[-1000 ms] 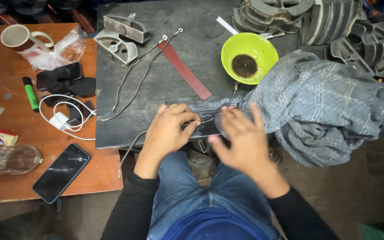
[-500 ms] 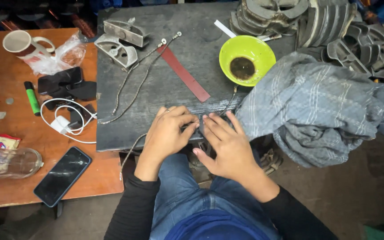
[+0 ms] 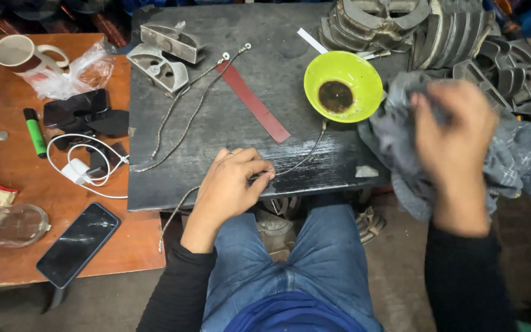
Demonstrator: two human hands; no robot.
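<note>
My left hand rests on the front edge of the dark work slab and pinches a thin metal cable between thumb and fingers. The cable runs from under the lime-green bowl, which holds dark liquid, past my hand and down off the slab's edge. My right hand, blurred by motion, is raised at the right with its fingers closed on a grey checked cloth. A flat red strip lies on the slab beyond my left hand.
Two more cables with ring ends and curved metal brackets lie on the slab's left side. Stacked metal parts fill the top right. The orange table holds a mug, green marker, white charger, phone and glass jar.
My right hand has swung from beside my left hand up and to the right, taking the grey cloth off the cable. My left hand stays on the cable.
</note>
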